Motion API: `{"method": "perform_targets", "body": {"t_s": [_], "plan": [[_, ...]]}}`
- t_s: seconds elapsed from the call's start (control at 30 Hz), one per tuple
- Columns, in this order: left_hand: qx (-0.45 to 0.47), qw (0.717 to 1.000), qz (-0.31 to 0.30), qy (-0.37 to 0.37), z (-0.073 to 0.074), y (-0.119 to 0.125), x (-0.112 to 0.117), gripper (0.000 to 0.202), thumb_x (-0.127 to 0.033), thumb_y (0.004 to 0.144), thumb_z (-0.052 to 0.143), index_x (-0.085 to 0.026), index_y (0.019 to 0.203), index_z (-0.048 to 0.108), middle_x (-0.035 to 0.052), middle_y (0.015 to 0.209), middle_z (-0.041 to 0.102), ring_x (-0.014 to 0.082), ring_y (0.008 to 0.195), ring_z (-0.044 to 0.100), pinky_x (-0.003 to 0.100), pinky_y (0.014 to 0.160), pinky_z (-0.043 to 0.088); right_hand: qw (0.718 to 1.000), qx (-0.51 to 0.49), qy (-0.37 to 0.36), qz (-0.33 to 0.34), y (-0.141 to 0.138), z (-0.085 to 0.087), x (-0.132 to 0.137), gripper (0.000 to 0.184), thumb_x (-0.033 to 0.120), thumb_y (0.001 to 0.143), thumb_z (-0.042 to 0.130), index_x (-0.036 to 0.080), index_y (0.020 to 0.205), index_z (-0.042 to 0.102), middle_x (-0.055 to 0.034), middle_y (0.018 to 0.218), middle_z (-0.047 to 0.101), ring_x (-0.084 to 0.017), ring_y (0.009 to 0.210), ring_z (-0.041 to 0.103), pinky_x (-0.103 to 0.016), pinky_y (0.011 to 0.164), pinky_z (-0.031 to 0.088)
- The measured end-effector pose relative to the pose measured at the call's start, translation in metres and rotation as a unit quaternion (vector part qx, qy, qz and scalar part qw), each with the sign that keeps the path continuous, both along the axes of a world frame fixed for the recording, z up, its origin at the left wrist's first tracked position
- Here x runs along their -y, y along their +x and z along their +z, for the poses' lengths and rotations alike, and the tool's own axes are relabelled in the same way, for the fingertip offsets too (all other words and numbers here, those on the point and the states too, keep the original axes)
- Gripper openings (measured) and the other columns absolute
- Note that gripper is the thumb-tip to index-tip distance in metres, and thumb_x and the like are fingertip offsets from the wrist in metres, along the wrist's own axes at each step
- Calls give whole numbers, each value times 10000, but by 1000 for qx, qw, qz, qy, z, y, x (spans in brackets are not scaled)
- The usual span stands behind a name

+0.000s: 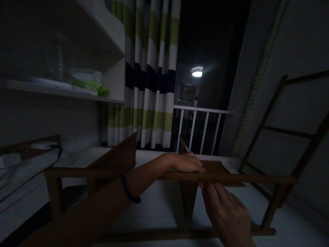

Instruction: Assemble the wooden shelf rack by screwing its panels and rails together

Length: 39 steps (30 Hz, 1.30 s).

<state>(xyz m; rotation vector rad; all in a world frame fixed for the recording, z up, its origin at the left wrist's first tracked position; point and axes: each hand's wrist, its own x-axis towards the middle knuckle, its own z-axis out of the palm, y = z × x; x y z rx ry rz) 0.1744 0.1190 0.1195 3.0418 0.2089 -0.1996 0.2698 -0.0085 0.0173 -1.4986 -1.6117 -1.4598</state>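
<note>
We view a dim room from above the hands. The largest item, a brown wooden frame [257, 178], lies on its side across the pale desk [159, 206], its long top rail running left to right in front of us. We judge that it lies this way to bring the joint between rail and board up to working height.

A flat wooden board [221, 168] meets that rail from behind, near its middle.

The left hand [189, 163], with a blue wristband [128, 190] on its forearm, reaches across the rail and rests palm down on the board. Its grip is spread flat and closes on nothing. The pose suggests that it presses the board against the rail to keep both from shifting.

The right hand [226, 212] comes up from below the rail, its grip drawn together on a small metal part [199, 178] at the rail's near face. We cannot tell whether this is a screw or a tool tip. The part sits at the very fingertips, touching the rail, just below and beside the left hand's fingertips.

A second frame [264, 127] leans on the right wall, well apart. A striped curtain [149, 68] hangs behind.
</note>
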Motion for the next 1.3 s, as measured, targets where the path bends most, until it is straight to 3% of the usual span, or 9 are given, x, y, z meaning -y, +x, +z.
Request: {"method": "perform_targets", "body": {"t_s": [0.23,0.43,0.8,0.97,1.1,1.3], "plan": [[44,997,-50,34,-9,2,-8,206,-154,824,337,-176,708,506,-3,871,556,135,889,437,285,926,260,999,-30,-23,19,-5,-3,-3,266,193,936,226,150,864,479,-1,599,525,-104,441,477,-236,445,257],[59,988,-107,95,-13,2,-10,210,-121,801,372,-185,616,449,32,800,601,157,841,482,302,903,301,995,-86,-20,47,-6,-3,-8,271,221,925,285,203,698,431,18,556,488,-116,426,477,-244,419,233],[47,987,-67,137,-10,4,-3,244,-146,834,344,-173,693,541,36,888,626,149,891,497,273,902,320,975,-178,-98,87,-8,6,-7,323,265,913,265,187,691,485,0,586,559,-113,476,521,-239,456,256],[66,984,-12,167,-4,4,3,263,-202,851,354,-155,773,600,61,997,610,165,954,482,260,876,345,979,-124,-160,21,-6,19,-2,171,231,865,386,187,726,476,13,586,595,-124,454,554,-234,413,196],[111,973,66,192,-1,-3,22,307,-267,862,342,-127,837,614,90,962,614,196,909,533,294,803,409,979,-53,-197,-16,-6,27,4,67,151,834,441,175,776,465,-2,603,613,-144,457,581,-223,388,192],[192,941,192,200,-20,-16,59,478,-350,912,150,-136,977,572,105,1047,590,252,923,576,352,694,467,975,-31,-214,-55,-8,32,12,148,110,837,397,123,943,500,-30,570,616,-199,466,605,-237,378,277]]}}
